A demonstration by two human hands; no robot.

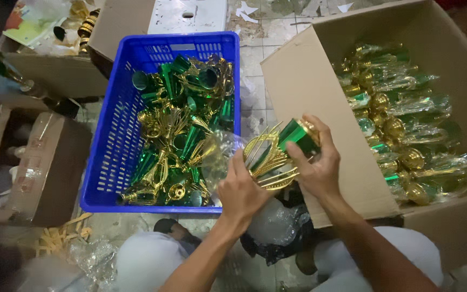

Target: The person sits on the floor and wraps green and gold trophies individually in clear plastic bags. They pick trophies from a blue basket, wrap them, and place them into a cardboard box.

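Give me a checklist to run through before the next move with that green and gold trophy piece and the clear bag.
1. Right hand grips the trophy piece at its green cup end: ok.
2. Left hand holds the clear plastic bag at the piece's gold end: ok.
3. Piece fully inside the bag: not ok, most of it is bare.
4. Bag mouth open wide enough: cannot tell, the film is blurred.
5. Cardboard box of wrapped pieces has its flap open beside the right hand: ok.
6. Blue crate holds more unwrapped pieces: ok.
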